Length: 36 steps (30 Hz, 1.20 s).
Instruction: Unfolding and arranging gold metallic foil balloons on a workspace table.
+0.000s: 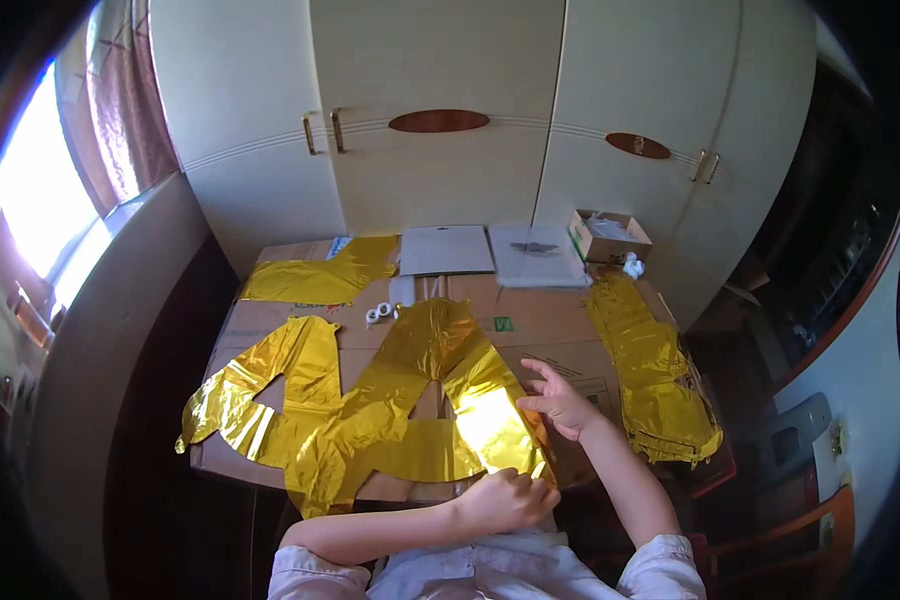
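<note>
A flat, uninflated gold foil balloon [448, 345] shaped like a letter with a triangular opening lies on the cardboard-covered table in front of me. My left hand [510, 500] reaches across my body, its fingers closed on the balloon's lower right edge. At the balloon's right side is my right hand [560, 400], fingers spread and holding nothing; whether its fingertips touch the foil I cannot tell. Another flat gold foil piece [315, 370] with an opening lies to the left and meets or overlaps the first.
A folded gold foil stack [655, 370] lies along the table's right side, and gold foil [320, 280] at the far left. White tape rolls [380, 313], a pale flat panel [447, 250], a clear packet [538, 258] and a small box [610, 238] stand toward the wardrobe [435, 60]. A chair [835, 520] is at right.
</note>
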Each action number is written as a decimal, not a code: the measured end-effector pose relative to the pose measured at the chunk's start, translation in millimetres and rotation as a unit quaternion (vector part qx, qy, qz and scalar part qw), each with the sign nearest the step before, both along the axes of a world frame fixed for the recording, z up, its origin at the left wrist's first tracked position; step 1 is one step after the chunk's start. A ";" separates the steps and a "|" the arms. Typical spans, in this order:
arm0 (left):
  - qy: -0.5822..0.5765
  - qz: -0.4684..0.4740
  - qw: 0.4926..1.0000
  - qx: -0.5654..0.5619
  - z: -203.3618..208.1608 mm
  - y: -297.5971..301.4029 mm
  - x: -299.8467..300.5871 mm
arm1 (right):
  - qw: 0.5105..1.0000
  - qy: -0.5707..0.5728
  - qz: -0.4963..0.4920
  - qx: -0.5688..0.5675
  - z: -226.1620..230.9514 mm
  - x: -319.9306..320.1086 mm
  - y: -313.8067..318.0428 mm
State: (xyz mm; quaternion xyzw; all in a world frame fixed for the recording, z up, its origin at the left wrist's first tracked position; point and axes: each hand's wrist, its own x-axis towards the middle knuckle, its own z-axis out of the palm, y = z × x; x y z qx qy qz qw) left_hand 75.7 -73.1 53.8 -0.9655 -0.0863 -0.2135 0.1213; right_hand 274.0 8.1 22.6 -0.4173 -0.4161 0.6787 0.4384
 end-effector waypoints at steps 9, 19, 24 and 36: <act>-0.099 0.079 0.977 -0.169 20.6 63.6 -19.2 | 0.963 -0.222 -0.130 0.074 -18.8 61.6 10.1; 0.090 0.245 0.935 -0.239 -53.5 117.2 -76.7 | 0.681 -0.663 -0.164 0.264 -27.4 106.2 27.3; 0.090 0.249 0.936 -0.232 -50.1 113.4 -76.9 | 0.669 -0.730 -0.057 0.130 -8.4 123.7 61.5; 0.085 0.252 0.936 -0.231 -50.1 117.9 -76.5 | 0.736 -0.626 -0.144 0.214 14.6 154.8 155.6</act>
